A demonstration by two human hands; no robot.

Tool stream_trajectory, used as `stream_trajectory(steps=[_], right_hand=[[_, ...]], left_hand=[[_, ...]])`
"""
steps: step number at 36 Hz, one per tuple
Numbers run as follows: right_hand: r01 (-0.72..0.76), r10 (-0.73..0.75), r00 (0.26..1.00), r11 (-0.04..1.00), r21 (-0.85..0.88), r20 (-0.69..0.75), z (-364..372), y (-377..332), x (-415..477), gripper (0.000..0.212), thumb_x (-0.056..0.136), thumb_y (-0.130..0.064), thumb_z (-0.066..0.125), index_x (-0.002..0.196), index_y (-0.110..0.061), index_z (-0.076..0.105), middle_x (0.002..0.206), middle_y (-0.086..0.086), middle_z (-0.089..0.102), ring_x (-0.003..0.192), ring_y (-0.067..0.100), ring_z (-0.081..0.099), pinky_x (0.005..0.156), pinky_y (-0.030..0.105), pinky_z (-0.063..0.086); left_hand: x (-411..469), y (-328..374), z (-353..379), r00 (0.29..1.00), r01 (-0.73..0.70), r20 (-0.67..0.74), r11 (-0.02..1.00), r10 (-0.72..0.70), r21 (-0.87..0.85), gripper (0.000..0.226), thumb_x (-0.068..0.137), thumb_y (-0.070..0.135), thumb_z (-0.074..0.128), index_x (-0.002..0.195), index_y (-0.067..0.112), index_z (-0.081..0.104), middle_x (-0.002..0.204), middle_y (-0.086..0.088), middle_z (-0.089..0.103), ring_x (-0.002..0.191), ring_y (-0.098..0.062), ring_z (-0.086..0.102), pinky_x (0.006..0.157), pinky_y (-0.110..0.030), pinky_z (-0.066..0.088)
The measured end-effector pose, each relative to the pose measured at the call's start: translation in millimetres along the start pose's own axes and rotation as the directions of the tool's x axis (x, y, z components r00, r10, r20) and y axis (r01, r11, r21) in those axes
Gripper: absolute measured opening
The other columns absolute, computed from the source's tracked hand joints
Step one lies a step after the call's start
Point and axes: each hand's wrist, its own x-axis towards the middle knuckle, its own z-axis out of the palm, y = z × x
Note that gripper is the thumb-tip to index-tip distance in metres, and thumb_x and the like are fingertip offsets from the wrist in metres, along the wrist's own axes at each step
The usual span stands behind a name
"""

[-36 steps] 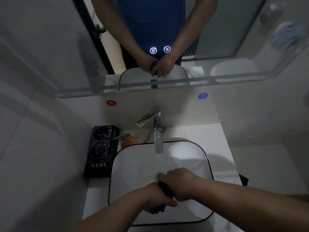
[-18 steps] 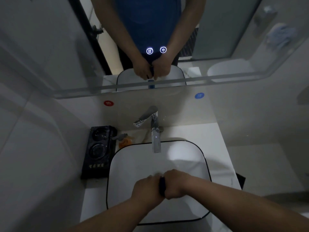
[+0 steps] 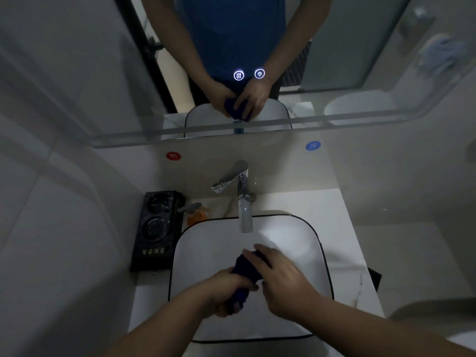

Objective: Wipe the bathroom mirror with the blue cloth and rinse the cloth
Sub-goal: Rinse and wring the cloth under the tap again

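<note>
**Step in hand.** I judge this to be the rinse stage, at the wringing action. My left hand is closed round the near end of the blue cloth. My right hand is closed over the far end. The cloth is bunched into a dark roll between the two hands and sits over the middle of the basin. I cannot tell whether it touches the basin floor.

**Next move.** I see no stream at the faucet, so I cannot tell whether water is running.
- To wring, the hands need to turn against each other and keep low inside the rim, so the runoff falls into the basin.
- To wet the cloth again, it must travel toward 12 o'clock, under the spout. One hand would have to let go to work the lever.

**Edges and room.**
- 12 o'clock: the spout overhangs the rim near my right fingertips, and the mirror ends just above the faucet.
- 10 o'clock: a black tray lies just beside the basin.
- 11 o'clock: an orange item sits between the tray and the faucet.
- 9 o'clock: the wall closes that side.
- 3 o'clock: the table gives the most room.
</note>
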Motion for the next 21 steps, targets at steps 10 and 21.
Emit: stream_trajectory(steps=[10, 21], right_hand=[[0.233, -0.238, 0.971, 0.962, -0.146, -0.022, -16.7, 4.9, 11.5, 0.042, 0.077, -0.034, 0.067, 0.119, -0.026, 0.064, 0.097, -0.003, 0.057, 0.087, 0.02, 0.054, 0.077, 0.035, 0.054], [0.137, -0.067, 0.866, 0.985, -0.107, 0.495, -49.0, -12.9, 34.5, 0.087, 0.092, -0.02, 0.069, 0.16, -0.044, 0.02, 0.138, 0.004, 0.061, 0.123, 0.031, 0.063, 0.102, 0.044, 0.054]], left_hand=[[-19.5, 2.6, -14.0, 0.77, 0.244, 0.575, 0.96, -0.276, 0.135, 0.018, 0.086, 0.033, 0.07, 0.093, 0.025, 0.056, 0.08, 0.008, 0.053, 0.046, -0.002, 0.04, 0.048, -0.017, 0.011], [-19.9, 21.0, -7.8, 0.983, 0.004, 0.156, 0.858, -0.098, 0.514, 0.027, 0.088, 0.031, 0.072, 0.109, 0.02, 0.06, 0.077, 0.001, 0.065, 0.057, -0.014, 0.058, 0.056, -0.026, 0.046]])
